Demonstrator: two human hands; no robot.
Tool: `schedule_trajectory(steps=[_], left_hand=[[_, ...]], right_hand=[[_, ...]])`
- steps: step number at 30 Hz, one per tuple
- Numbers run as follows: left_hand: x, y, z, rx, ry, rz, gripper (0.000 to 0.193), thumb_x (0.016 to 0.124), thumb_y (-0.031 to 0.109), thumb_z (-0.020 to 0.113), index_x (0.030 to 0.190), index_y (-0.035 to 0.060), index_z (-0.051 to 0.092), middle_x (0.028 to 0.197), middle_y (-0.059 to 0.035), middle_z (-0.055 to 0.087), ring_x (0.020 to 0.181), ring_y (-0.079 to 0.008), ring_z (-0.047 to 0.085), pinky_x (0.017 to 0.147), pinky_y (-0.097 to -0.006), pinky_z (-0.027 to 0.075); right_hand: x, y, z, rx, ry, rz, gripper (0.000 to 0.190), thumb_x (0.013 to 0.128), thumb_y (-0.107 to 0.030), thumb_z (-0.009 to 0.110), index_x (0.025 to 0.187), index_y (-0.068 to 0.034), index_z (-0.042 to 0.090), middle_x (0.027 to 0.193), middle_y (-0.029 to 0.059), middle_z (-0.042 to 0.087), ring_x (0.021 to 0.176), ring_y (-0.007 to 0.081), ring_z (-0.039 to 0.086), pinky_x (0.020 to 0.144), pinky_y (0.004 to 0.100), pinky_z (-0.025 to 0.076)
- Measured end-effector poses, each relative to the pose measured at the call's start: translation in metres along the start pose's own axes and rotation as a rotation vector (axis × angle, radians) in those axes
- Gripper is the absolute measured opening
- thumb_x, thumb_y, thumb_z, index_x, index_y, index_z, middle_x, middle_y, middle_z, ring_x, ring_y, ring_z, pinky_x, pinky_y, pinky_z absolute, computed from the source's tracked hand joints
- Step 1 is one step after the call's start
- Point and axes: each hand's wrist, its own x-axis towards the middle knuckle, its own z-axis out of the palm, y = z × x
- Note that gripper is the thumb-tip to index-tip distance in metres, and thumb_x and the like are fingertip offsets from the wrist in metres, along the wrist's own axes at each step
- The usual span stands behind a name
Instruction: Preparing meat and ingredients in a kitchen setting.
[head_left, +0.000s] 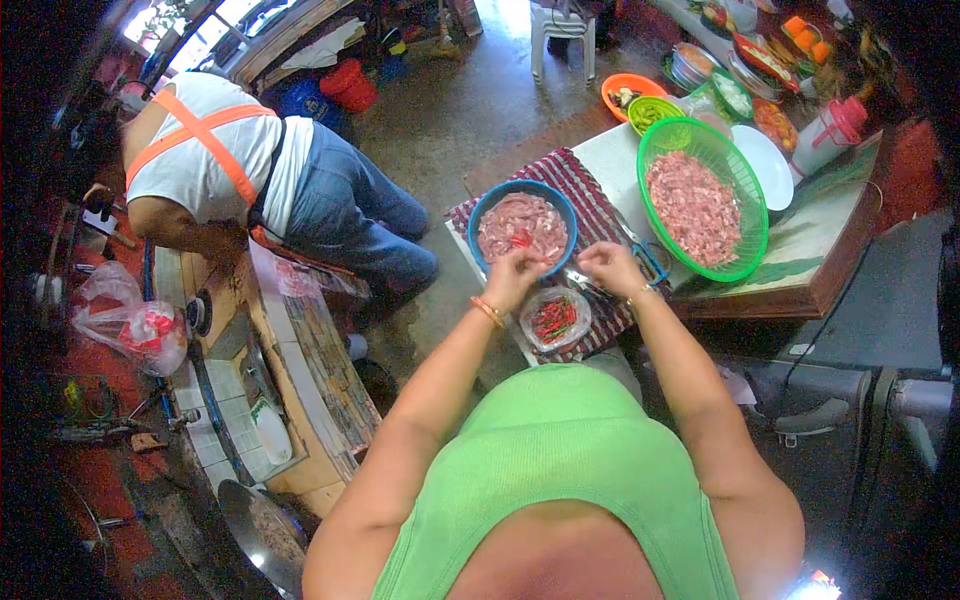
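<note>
My left hand (516, 277) is at the front rim of a blue bowl (574, 217), its thumb and fingers brought together. Strips of raw meat (510, 214) fill the bowl, with a few red chilli pieces (520, 238) on top. To the right, my right hand (611, 268) hovers over the striped cloth, fingertips pinched. Whether either hand grips something small is too fine to tell. Closer to me sits a clear plastic container (529, 330) of red chillies (553, 319), some with green stems. Blue-handled scissors (651, 262) lie just beyond my right hand.
A green basket (759, 247) of cut meat stands on the table (787, 277), near an orange bowl (609, 88), a white plate (765, 169) and a pitcher (829, 135). A striped cloth (559, 161) lies under the blue bowl. Another person (217, 150) bends over the tiled counter (225, 390) at left.
</note>
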Motion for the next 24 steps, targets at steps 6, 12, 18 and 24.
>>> schedule_trajectory(steps=[6,12,18,24], left_hand=[[0.011,-0.005,-0.024,0.631,0.325,0.210,0.019,0.081,0.015,0.068,0.098,0.0059,0.066,0.095,-0.0116,0.068,0.083,-0.0258,0.067,0.076,-0.0322,0.052],[-0.032,-0.015,0.012,0.476,-0.075,-0.095,0.019,0.079,0.018,0.069,0.092,0.0057,0.064,0.091,-0.0163,0.067,0.085,-0.0265,0.066,0.073,-0.0367,0.052],[-0.050,-0.055,0.029,0.618,-0.148,0.064,0.019,0.078,0.013,0.065,0.096,0.0043,0.066,0.094,-0.0179,0.067,0.091,-0.0333,0.064,0.084,-0.0400,0.049],[-0.047,-0.053,0.029,0.559,-0.073,-0.013,0.024,0.079,0.014,0.065,0.100,0.0025,0.063,0.098,-0.0182,0.063,0.096,-0.0341,0.060,0.084,-0.0411,0.048]], right_hand=[[0.015,0.040,-0.005,-0.698,0.310,-0.414,0.009,0.077,-0.006,0.065,0.086,-0.003,0.066,0.080,0.0139,0.064,0.075,0.0305,0.061,0.072,0.0379,0.049],[0.010,0.053,0.053,-0.927,-0.406,-0.247,0.020,0.079,-0.014,0.056,0.096,-0.009,0.064,0.103,0.0152,0.061,0.099,0.0300,0.058,0.080,0.0412,0.049],[0.017,0.085,0.054,-1.064,-0.150,-0.426,0.014,0.078,-0.010,0.056,0.087,-0.008,0.067,0.098,0.0145,0.059,0.096,0.0324,0.059,0.082,0.0415,0.049],[0.026,0.089,0.059,-0.913,-0.082,-0.318,0.018,0.072,-0.013,0.064,0.089,-0.007,0.066,0.097,0.0157,0.059,0.097,0.0330,0.058,0.085,0.0425,0.048]])
